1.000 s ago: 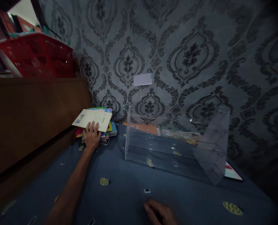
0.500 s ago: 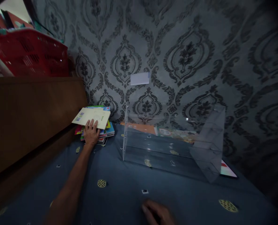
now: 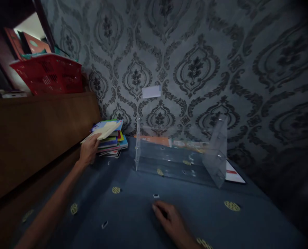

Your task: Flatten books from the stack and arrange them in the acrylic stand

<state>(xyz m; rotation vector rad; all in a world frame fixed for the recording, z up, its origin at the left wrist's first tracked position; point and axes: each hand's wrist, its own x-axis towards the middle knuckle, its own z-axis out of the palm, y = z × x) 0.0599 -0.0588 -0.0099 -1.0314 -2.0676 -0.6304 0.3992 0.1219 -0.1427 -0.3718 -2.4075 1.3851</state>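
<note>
Clear rack (image 3: pixel 216 148), ahead of right hand (image 3: pixel 171 219). Stacked books (image 3: pixel 111 144), just beyond left hand (image 3: pixel 89 150). Cream booklet (image 3: pixel 106 130), atop books, tilted, near edge apparently pinched left-handed. Right hand: loosely curled in, nothing visible inside. Probable step: lifting booklet off; calling for firm pinch, lower books undisturbed. Versus earlier: grip less flat, blue cover (image 3: pixel 119 126) more exposed.

Bare hands (image 3: pixel 89 149) (forearms (image 3: pixel 57 200) too)

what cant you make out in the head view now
Head view: any print on the cream rectangular paper booklet, too small and blurred.
Head view: lower covers in the multicoloured book stack, hidden by those above.
Head view: most contents of the red plastic basket, behind its wall.
Head view: palm of the bare right hand, hidden by its curl.
</note>
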